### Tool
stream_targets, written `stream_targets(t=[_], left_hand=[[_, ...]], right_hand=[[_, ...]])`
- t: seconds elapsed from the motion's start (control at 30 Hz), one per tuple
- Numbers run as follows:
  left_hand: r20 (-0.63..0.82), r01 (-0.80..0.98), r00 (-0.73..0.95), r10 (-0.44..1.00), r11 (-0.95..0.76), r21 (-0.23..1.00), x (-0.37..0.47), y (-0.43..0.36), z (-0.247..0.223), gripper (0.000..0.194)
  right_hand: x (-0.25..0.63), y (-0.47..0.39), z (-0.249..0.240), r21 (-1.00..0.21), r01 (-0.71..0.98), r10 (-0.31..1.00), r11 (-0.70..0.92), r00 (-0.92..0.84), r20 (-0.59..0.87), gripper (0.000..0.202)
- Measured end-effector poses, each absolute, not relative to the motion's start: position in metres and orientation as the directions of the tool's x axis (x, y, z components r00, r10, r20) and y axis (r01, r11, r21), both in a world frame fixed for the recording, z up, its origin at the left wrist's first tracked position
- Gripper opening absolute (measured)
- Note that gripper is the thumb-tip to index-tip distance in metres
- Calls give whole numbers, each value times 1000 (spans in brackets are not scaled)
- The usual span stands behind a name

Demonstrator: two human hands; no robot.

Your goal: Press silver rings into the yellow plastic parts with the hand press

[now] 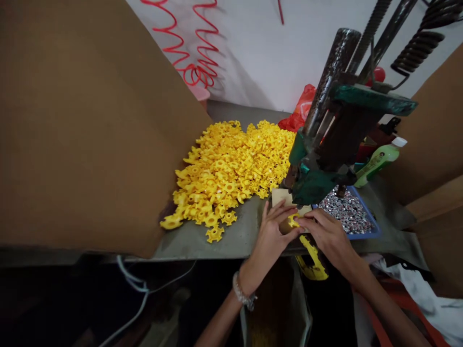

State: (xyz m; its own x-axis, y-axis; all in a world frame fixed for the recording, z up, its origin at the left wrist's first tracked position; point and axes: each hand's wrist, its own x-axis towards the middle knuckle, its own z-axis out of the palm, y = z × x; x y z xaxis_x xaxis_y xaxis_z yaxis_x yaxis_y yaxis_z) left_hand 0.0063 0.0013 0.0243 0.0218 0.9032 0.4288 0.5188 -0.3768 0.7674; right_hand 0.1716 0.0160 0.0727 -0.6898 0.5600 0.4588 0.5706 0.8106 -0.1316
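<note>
Beneath the head of a green metal press [314,185], a small yellow plastic piece [293,220] sits between my two hands. My left hand [273,226] holds it from the left, thumb and fingers closed in on its edge. From the other side my right hand [327,236] pinches it with thumb and forefinger. My fingers cover part of the piece. Behind it stands a pale block [281,195] at the press base. Just below my hands hangs a larger yellow curved part [314,265], at the bench edge.
A big heap of yellow star-shaped pieces [231,168] covers the bench to the left. A blue tray [376,231] of small shiny parts lies right of the press, near a green bottle [379,161]. Cardboard [90,130] walls the left side. A red bag [300,111] lies behind.
</note>
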Motion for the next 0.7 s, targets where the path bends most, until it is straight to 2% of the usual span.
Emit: stream_targets(t=[0.1, 0.17, 0.33, 0.53, 0.63, 0.7], left_hand=[[452, 512, 21, 892, -398, 762, 7, 2, 23, 37], [456, 504, 18, 890, -402, 765, 8, 2, 23, 36], [432, 486, 4, 902, -379, 787, 10, 1, 25, 37], [450, 489, 5, 893, -394, 778, 11, -1, 25, 39], [451, 482, -13, 892, -390, 785, 12, 1, 25, 37], [457, 474, -29, 889, -390, 789, 13, 3, 25, 36]], right_hand=[[175, 18, 76, -35, 589, 537, 808, -710, 456, 23], [177, 19, 76, -13, 600, 537, 800, -705, 463, 23], [176, 17, 70, -46, 598, 541, 800, -688, 484, 32], [171, 16, 68, -123, 586, 570, 801, -683, 456, 34], [177, 7, 73, -112, 604, 565, 789, -643, 517, 34], [184, 6, 91, -158, 649, 611, 744, -565, 555, 33]])
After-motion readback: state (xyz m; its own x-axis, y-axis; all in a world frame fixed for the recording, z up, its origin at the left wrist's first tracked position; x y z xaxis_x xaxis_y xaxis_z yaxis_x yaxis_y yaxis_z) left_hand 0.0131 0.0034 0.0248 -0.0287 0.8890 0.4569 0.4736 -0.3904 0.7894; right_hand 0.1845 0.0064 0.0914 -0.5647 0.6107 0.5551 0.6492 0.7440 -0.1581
